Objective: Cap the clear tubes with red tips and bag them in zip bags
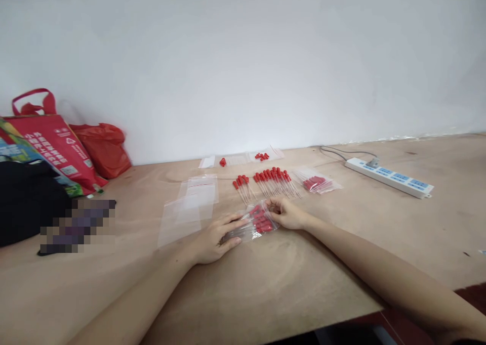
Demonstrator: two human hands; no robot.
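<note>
A clear zip bag (248, 229) with several red-bulbed droppers (262, 223) inside lies on the table between my hands. My left hand (218, 238) holds its left end, thumb and fingers closed around the plastic. At the right end, by the bag's opening, my right hand (283, 212) pinches the edge. Just beyond are loose droppers in a larger row (275, 180) and a smaller group (243, 184), red bulbs pointing away from me. Flat, unfilled zip bags (197, 193) overlap to the left. Filled bags (317, 182) are piled to the right.
Red rubber bulbs (261, 156) and thin clear tubes (237, 160) lie near the wall. A white power strip (389, 177) with a grey cable sits at the right. Red bags (100, 150) and dark cloth (30, 198) occupy the left, beside a blurred-out item (81, 226).
</note>
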